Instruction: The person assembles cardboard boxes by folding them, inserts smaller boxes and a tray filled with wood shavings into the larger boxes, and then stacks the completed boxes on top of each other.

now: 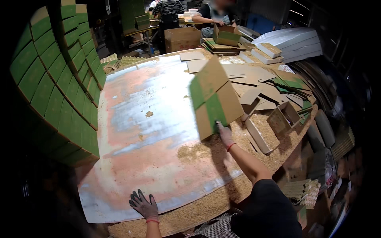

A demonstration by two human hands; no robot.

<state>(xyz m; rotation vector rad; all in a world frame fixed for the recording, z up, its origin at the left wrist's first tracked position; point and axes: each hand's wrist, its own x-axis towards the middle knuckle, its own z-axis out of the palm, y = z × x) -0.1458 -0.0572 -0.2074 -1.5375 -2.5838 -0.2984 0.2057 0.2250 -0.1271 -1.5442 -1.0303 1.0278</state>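
Cardboard (217, 98) is brown with green bands, gloves (146, 209) kinda greyish, dark fingers (141, 194), desk (127, 166) patchy pink, white, bluish.

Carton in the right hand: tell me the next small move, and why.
Probably bring the left hand to the carton to steady it: only the right hand holds it, near its lower edge, while the left is open, empty and apart from it.

egg trays (301, 193), distant co-worker (169, 15)
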